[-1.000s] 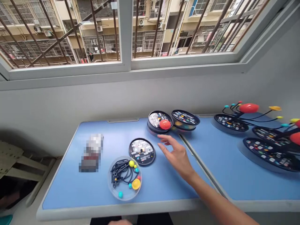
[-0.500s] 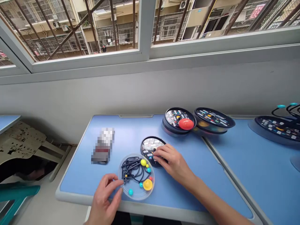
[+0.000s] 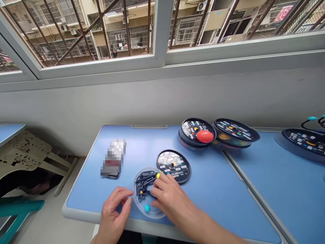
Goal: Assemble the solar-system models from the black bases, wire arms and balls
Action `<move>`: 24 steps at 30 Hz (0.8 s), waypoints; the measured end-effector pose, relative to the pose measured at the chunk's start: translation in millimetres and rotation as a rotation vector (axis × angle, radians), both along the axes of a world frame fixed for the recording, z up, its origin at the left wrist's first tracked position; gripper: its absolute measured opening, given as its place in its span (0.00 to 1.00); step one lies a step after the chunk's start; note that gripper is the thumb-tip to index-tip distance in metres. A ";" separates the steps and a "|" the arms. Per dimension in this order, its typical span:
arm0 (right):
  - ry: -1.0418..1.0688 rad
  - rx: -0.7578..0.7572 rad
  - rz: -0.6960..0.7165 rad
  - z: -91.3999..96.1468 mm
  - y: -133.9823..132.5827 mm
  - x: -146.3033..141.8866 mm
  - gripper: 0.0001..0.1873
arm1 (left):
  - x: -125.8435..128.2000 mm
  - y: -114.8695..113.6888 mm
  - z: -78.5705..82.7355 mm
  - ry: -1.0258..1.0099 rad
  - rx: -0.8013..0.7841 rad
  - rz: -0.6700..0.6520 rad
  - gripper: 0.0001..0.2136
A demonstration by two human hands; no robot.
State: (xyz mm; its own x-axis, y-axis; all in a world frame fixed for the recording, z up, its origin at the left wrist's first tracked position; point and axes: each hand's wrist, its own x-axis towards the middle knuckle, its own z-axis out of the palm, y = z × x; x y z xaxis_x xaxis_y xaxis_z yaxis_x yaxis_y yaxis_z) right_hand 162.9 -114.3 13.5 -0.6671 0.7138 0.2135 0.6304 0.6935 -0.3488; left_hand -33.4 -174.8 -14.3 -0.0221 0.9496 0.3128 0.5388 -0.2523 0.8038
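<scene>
A clear round plastic bowl [image 3: 150,215] stands near the table's front edge. Inside lie black rods and rings [image 3: 145,181], a turquoise ball [image 3: 147,208] and a yellow ball [image 3: 158,176]. My right hand [image 3: 169,196] reaches over the bowl's right half, covering other pieces there. Its fingertips are down among the parts, beside a black curved piece, and I cannot see whether they grip anything. At the bowl's left rim is my left hand [image 3: 115,210], thumb and forefinger slightly apart with nothing between them. Just behind the bowl lies a black printed disc [image 3: 175,164] with a centre hole.
A blurred-out phone-like object [image 3: 113,159] lies at the table's left. Toward the back right stand two round kits with printed black tops [image 3: 236,129], one bearing a red oval piece [image 3: 205,136]. Another assembled disc [image 3: 304,139] sits on the adjoining blue table.
My right hand has moved from the printed disc down to the bowl, leaving the disc uncovered. My left hand stays by the rim. The view has shifted slightly.
</scene>
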 end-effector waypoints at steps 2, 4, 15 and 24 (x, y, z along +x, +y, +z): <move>-0.063 0.020 -0.020 -7.8 -0.8 -8.6 0.11 | -1.5 3.8 3.3 0.024 0.015 -0.001 0.08; -0.068 0.016 -0.022 -14.2 -0.4 -10.3 0.11 | -2.4 9.1 7.7 0.058 0.029 -0.017 0.09; 0.818 -0.857 -0.199 28.1 48.1 36.1 0.07 | 20.9 51.6 36.6 0.537 -0.073 -0.199 0.09; 1.246 -1.256 -0.223 4.0 64.3 47.9 0.08 | 53.2 71.9 32.5 0.904 -0.172 -0.268 0.11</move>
